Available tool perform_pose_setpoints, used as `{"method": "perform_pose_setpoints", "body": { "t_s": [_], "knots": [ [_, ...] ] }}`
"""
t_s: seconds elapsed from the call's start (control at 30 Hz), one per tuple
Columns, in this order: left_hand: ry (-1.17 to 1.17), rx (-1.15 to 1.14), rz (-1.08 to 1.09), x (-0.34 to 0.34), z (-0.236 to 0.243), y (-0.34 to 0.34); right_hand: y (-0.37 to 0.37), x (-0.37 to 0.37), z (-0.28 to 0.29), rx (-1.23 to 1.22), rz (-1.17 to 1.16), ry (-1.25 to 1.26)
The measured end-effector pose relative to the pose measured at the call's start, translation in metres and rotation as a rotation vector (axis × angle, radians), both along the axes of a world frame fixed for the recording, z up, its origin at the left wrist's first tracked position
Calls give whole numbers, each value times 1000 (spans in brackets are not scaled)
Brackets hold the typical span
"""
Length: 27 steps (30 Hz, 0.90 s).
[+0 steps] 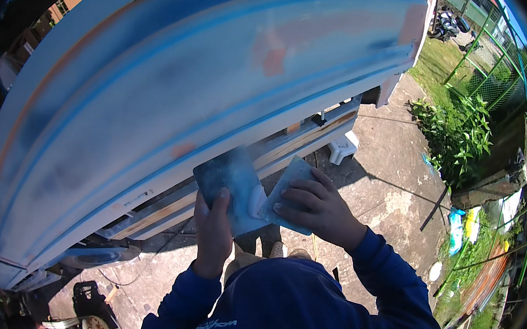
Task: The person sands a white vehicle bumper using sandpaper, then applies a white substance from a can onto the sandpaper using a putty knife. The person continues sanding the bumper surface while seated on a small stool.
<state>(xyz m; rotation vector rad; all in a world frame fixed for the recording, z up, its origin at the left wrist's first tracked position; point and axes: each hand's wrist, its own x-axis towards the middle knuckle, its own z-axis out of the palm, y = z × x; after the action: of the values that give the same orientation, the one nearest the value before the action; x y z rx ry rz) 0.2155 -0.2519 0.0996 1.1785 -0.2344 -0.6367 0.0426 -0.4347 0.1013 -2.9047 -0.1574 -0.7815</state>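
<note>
My left hand (213,230) grips a flat, rectangular bluish-grey board (229,177), its thumb lying on top. A dab of smooth white paste (257,202) sits at the board's right side. My right hand (320,204) is closed on a thin, pale blue-green spreader (279,188), fingers pressed on its face. The spreader's left edge is at the paste, close beside the board. Just beyond both hands rises a long curved boat hull (177,72), with sanded white and blue patches, blue ridge lines and reddish-pink spots.
Beams (304,142) run under the hull, and a white plastic stool (343,147) stands beside them. Sunlit concrete (388,197) lies to the right, bordered by a leafy bush (456,136) and a green wire fence (494,73). A dark crate (89,303) is at lower left.
</note>
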Motion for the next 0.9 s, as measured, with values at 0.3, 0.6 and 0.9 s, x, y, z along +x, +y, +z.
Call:
{"method": "perform_pose_setpoints", "body": {
  "t_s": [0.3,0.6,0.9],
  "knots": [
    [-357,196,-273,-3,-13,-3,-10,1,12,-1,-8,-18],
    [-452,134,39,-6,6,-12,34,-3,-2,214,171,71],
    [247,-116,-47,-9,6,-11,18,11,-30,452,21,-18]
  ]
}}
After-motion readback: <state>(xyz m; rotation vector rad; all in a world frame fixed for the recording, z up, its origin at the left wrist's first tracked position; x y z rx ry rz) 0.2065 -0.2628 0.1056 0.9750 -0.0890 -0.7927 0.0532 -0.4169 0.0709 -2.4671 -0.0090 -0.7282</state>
